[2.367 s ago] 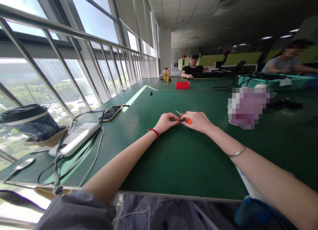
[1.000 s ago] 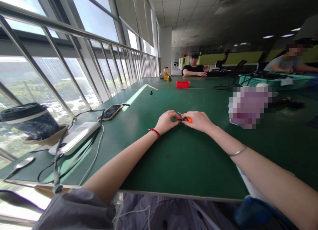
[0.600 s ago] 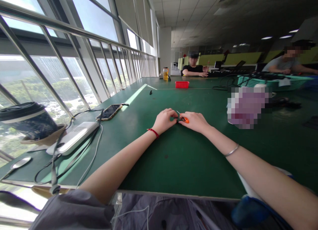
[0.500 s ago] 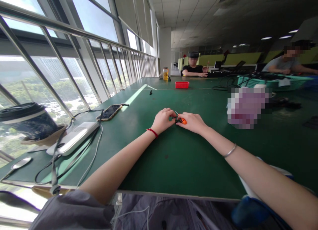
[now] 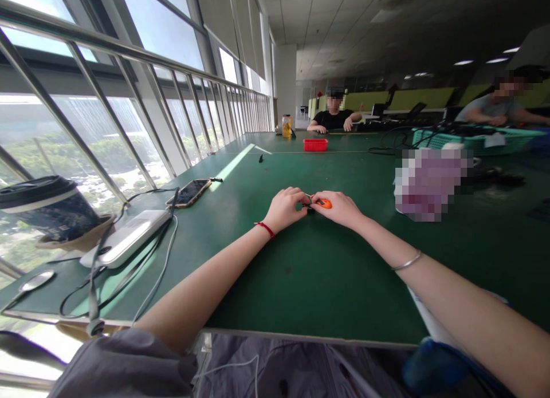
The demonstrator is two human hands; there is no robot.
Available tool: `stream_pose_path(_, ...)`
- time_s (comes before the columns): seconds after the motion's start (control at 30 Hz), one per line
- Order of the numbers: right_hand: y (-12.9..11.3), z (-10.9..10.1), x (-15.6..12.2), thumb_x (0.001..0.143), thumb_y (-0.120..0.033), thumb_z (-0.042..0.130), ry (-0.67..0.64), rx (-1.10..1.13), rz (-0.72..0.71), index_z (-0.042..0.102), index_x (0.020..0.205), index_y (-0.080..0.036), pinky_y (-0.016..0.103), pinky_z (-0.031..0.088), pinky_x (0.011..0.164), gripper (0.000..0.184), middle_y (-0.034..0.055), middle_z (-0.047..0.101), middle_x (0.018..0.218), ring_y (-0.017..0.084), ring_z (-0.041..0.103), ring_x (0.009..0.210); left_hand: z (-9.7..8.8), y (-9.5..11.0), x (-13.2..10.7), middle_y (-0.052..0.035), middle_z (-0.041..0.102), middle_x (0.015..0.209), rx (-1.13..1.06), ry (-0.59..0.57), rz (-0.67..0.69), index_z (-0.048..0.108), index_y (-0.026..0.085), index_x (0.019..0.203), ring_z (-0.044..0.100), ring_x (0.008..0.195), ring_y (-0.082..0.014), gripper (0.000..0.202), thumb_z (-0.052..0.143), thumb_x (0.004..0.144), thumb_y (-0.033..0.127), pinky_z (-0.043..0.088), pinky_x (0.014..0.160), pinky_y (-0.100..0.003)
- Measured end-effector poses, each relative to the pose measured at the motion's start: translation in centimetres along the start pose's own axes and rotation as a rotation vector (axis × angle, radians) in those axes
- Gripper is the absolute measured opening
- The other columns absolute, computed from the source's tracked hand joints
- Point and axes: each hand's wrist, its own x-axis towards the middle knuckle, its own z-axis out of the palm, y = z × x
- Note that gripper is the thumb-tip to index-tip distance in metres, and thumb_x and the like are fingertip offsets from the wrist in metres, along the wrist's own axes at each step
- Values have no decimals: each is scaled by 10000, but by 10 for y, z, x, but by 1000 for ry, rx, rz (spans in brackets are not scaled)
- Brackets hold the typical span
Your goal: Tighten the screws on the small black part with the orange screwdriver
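My left hand (image 5: 287,208), with a red string on the wrist, is closed in a pinch around a small black part (image 5: 306,205). Right against it, my right hand (image 5: 339,208) grips a small tool with an orange and black handle (image 5: 323,204). A thin pale shaft shows near its fingertips; whether it belongs to this tool is hard to tell. Both hands meet low over the green table (image 5: 287,295). Fingers hide most of the black part and the tool's working end.
A red tray (image 5: 315,145) and a small black piece (image 5: 260,158) lie farther back. On the left are a phone (image 5: 194,193), a white device (image 5: 129,240) with cables and a cup (image 5: 51,209). At right stand a blurred pink object (image 5: 432,183) and a green basket (image 5: 507,140).
Both hands have shifted slightly right, and the orange handle has turned flatter and moved up and right. Across the table, a person has lowered a raised hand.
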Motion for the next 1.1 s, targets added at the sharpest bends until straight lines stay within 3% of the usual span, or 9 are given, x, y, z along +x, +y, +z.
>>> stream_pose_path(0.27, 6, 5, 3, 780, -348, 539, 16, 245, -4, 669, 833, -223, 278, 442, 744, 188, 9, 705, 958, 180, 625, 843, 3, -1, -1, -20, 667, 886, 17, 23, 46, 649, 196, 844, 571, 865, -177, 103, 591, 762, 175, 408, 773, -302)
stream_pose_path(0.43, 6, 3, 5, 758, -351, 558, 18, 338, 1, 676, 796, -197, 270, 440, 739, 198, 15, 709, 886, 170, 621, 792, 2, 0, -1, -28, 660, 892, 33, 38, 44, 659, 200, 867, 568, 866, -176, 104, 598, 783, 194, 414, 789, -305)
stream_pose_path(0.6, 11, -6, 5, 809, -442, 502, 109, 253, 46, 686, 806, -210, 259, 420, 641, 296, 17, 711, 827, 174, 619, 747, 2, -1, 0, -31, 656, 901, -52, 71, -24, 677, 202, 851, 580, 883, -177, 108, 598, 778, 198, 447, 812, -298)
stream_pose_path(0.7, 18, -13, 3, 820, -444, 484, 165, 133, 102, 691, 818, -227, 260, 404, 609, 300, 17, 719, 835, 184, 624, 752, 2, 0, 1, -33, 651, 918, -211, 25, -76, 688, 194, 822, 601, 865, -167, 93, 623, 758, 215, 483, 809, -281)
stream_pose_path(0.93, 26, -15, -1, 839, -471, 450, 99, -70, 114, 702, 860, -265, 269, 390, 573, 326, 18, 721, 859, 192, 626, 734, 8, 3, -1, -56, 654, 1074, -253, -134, -116, 718, 190, 786, 623, 963, -209, 89, 663, 719, 209, 479, 933, -343)
stream_pose_path(1.1, 25, -13, 0, 828, -454, 467, 97, -97, 106, 705, 864, -276, 269, 404, 583, 300, 11, 722, 908, 187, 634, 747, 14, 1, -2, -40, 692, 989, -311, -147, -145, 718, 183, 791, 644, 899, -179, 99, 643, 727, 176, 498, 894, -292)
